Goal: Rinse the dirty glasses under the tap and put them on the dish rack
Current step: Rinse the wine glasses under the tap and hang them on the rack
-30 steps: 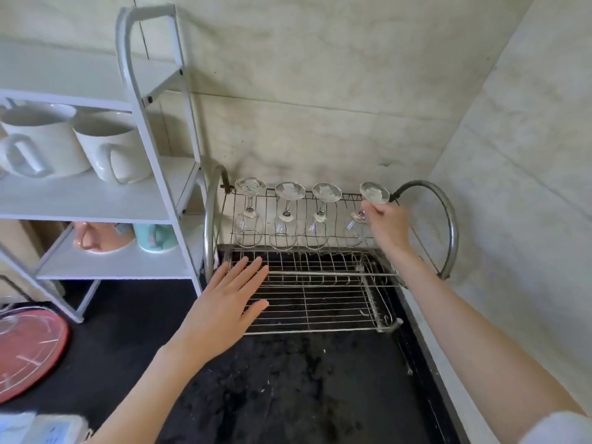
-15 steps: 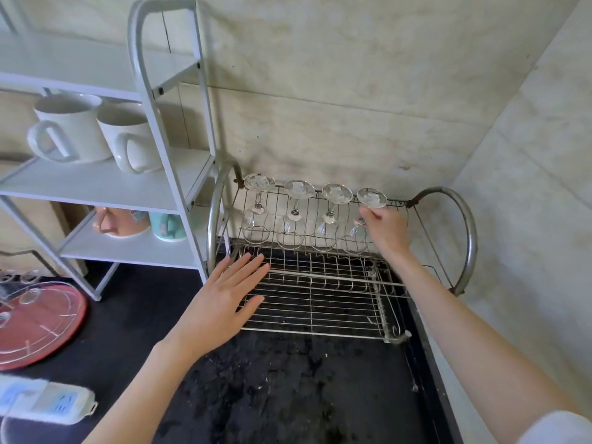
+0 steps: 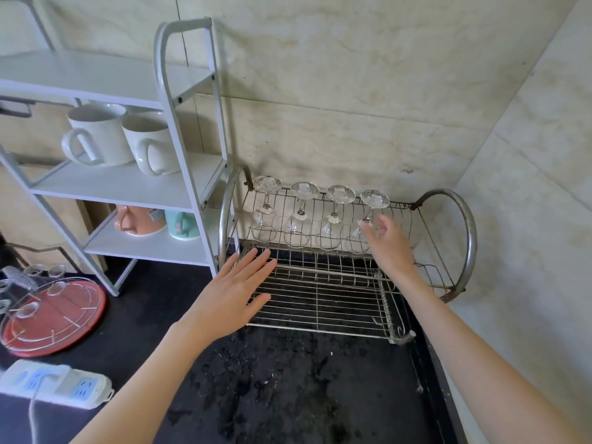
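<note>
Left hand [image 3: 234, 294] flat, fingers spread, over dish rack [image 3: 320, 296] front-left corner; right hand [image 3: 389, 243] relaxed, empty, beside rightmost of four inverted stemmed glasses [image 3: 320, 216] along back edge.

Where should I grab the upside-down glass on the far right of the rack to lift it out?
Pinch its thin stem, coming from the front, where the right hand already is. The rightmost glass hangs bowl-down with its foot on top, and the stem is the narrow part showing. The next glass hangs close on its left, so lifting straight up is probably safest.
</note>
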Motion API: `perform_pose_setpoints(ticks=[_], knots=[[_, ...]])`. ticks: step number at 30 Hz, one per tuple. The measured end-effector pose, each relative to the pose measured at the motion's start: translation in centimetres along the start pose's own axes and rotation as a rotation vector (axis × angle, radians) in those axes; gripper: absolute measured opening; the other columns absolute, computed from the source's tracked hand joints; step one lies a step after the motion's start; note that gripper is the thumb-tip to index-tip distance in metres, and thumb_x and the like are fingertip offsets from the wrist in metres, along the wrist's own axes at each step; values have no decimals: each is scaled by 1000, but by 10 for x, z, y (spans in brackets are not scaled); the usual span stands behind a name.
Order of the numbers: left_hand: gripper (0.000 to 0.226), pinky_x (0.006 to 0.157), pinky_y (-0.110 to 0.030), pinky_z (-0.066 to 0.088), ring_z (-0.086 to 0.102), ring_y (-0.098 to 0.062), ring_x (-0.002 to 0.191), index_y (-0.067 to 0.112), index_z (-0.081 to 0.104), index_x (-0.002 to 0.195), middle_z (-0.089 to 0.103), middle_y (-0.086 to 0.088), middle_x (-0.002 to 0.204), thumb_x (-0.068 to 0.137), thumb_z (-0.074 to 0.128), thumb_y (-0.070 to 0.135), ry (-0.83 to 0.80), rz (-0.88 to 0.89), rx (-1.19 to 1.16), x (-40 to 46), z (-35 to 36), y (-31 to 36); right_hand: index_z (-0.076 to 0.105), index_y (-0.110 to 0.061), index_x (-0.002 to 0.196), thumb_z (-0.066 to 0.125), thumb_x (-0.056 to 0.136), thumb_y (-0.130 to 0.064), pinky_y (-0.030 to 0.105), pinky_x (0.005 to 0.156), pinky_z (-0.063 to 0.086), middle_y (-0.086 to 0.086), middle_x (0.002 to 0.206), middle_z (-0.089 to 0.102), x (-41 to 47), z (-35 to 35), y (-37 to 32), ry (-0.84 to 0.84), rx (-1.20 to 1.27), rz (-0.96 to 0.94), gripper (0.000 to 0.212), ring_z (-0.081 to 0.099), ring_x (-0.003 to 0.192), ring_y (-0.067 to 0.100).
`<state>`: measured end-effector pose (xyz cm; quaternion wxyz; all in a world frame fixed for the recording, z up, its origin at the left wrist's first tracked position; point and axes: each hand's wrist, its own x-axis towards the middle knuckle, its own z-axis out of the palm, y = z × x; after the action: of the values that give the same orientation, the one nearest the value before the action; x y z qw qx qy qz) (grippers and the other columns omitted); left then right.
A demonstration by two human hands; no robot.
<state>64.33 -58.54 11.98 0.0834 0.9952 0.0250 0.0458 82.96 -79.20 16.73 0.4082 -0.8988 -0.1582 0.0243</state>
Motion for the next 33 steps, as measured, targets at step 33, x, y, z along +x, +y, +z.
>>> perform_pose_setpoints(ticks=[33], knots=[[62, 98, -49, 31, 46, -29, 126, 18, 51, 131, 51, -4, 137, 97, 10, 51, 102, -1211, 28, -641, -19, -120, 17, -24, 150, 24, 88, -64, 28, 114, -5, -4, 158, 15, -478, 369, -282, -844, -218, -1123, 74, 10, 146, 10]])
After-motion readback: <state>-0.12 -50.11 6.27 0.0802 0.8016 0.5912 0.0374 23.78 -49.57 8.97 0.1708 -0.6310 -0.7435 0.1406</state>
